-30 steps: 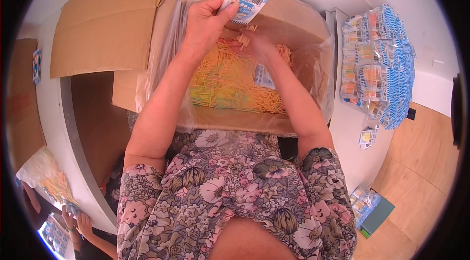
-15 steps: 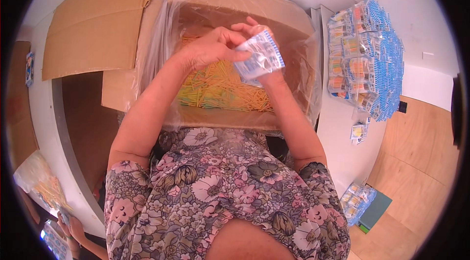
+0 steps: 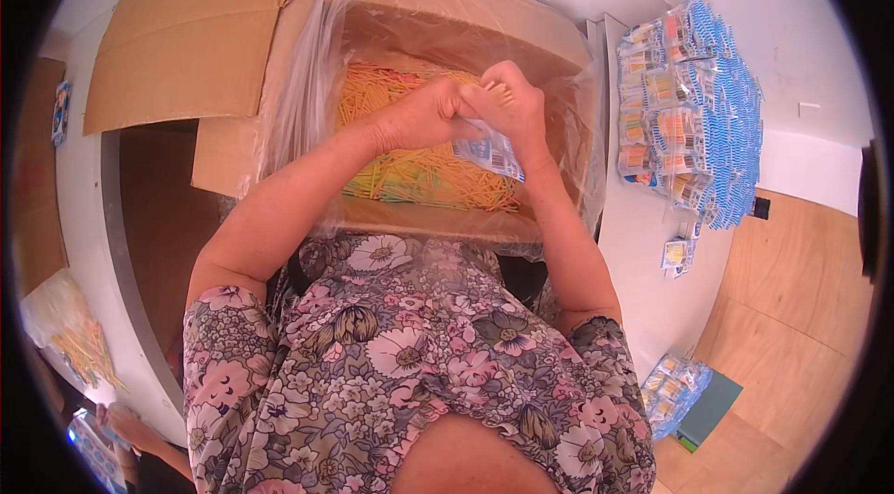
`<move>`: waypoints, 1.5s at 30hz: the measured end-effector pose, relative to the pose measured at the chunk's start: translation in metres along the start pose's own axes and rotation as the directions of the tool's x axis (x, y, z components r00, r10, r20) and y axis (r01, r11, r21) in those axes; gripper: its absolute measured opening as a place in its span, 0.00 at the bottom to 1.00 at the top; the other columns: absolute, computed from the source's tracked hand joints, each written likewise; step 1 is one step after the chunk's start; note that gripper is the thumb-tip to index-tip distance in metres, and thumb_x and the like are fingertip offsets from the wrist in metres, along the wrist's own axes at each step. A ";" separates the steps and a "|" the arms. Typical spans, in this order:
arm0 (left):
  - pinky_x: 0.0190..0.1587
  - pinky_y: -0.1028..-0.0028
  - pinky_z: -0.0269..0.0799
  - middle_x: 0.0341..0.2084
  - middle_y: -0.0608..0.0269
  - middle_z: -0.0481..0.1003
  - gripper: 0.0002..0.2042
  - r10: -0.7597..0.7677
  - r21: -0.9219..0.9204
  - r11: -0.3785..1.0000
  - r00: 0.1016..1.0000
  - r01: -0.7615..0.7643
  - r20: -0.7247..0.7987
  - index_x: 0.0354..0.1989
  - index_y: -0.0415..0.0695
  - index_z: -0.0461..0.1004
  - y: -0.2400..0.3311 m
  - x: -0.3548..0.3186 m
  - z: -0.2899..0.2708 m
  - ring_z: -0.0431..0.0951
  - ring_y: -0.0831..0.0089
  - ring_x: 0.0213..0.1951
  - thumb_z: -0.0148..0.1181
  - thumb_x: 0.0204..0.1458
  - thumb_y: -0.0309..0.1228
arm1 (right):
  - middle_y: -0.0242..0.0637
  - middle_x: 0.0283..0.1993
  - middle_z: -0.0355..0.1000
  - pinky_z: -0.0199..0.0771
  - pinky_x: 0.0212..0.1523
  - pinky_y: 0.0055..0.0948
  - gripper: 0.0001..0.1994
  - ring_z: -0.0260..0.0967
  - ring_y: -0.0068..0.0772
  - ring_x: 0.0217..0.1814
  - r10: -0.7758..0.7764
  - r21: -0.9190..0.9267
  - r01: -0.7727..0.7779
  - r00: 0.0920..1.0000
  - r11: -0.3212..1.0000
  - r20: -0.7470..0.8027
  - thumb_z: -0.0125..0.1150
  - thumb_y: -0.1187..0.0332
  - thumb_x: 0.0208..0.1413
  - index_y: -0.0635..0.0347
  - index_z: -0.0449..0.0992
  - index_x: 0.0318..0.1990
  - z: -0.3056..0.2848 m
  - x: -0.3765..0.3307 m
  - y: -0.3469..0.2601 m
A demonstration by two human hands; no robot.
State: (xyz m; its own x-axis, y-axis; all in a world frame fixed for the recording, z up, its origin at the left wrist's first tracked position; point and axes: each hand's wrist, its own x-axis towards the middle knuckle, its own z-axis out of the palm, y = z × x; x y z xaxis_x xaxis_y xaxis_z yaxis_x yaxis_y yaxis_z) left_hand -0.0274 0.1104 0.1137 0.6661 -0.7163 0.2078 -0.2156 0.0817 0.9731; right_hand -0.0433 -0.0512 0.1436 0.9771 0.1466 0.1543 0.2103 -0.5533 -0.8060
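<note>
Now both hands meet over the cardboard box of yellow sticks. Half a second ago the small packet was raised and face-up; it hangs lower, pinched between the closed left hand and right hand, partly hidden by fingers.

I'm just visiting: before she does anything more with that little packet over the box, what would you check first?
1. Both hands on the packet: left hand and right hand meet there: ok.
2. Packet over the lined cardboard box: ok.
3. Yellow sticks left in the box: ok.
4. Sticks inside the packet: cannot tell.
5. Packet sealed: cannot tell.
</note>
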 end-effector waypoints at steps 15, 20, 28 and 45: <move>0.38 0.78 0.70 0.26 0.66 0.76 0.06 -0.141 -0.311 0.947 0.975 0.082 -0.173 0.34 0.35 0.78 -0.026 0.000 -0.014 0.73 0.81 0.31 0.60 0.47 0.21 | 0.42 0.28 0.74 0.69 0.35 0.30 0.06 0.71 0.28 0.32 0.495 -0.540 -0.155 0.655 0.827 0.571 0.60 0.71 0.46 0.65 0.74 0.28 -0.032 -0.062 0.023; 0.38 0.79 0.70 0.28 0.67 0.77 0.06 -0.177 -0.280 0.949 0.980 0.146 -0.089 0.35 0.36 0.78 -0.022 0.001 -0.012 0.73 0.82 0.32 0.60 0.47 0.21 | 0.27 0.35 0.73 0.67 0.37 0.22 0.10 0.65 0.14 0.36 0.258 0.150 -0.347 0.870 0.926 0.420 0.59 0.71 0.52 0.67 0.76 0.40 -0.053 -0.042 0.004; 0.38 0.79 0.71 0.26 0.69 0.77 0.07 -0.281 -0.412 0.871 0.959 0.266 0.026 0.37 0.36 0.78 -0.008 0.001 -0.006 0.73 0.84 0.31 0.60 0.49 0.24 | 0.28 0.31 0.73 0.66 0.37 0.19 0.11 0.65 0.13 0.34 0.172 0.017 -0.183 0.947 0.983 0.273 0.59 0.70 0.51 0.66 0.75 0.41 -0.040 -0.038 -0.020; 0.38 0.75 0.67 0.29 0.64 0.76 0.08 -0.030 -0.173 0.984 0.999 0.027 -0.012 0.31 0.40 0.79 -0.006 0.003 -0.009 0.72 0.75 0.34 0.66 0.40 0.26 | 0.23 0.18 0.63 0.49 0.13 0.15 0.11 0.55 0.10 0.15 0.441 0.471 -0.477 0.877 0.742 0.193 0.60 0.66 0.53 0.55 0.68 0.22 -0.047 -0.002 -0.041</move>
State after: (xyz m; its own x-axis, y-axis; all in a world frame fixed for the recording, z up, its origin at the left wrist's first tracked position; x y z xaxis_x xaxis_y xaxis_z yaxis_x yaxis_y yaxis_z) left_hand -0.0178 0.1144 0.1097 0.6808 -0.7100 0.1800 -0.0704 0.1811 0.9809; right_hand -0.0524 -0.0678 0.2033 0.9428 0.0430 -0.3305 -0.3255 -0.0940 -0.9408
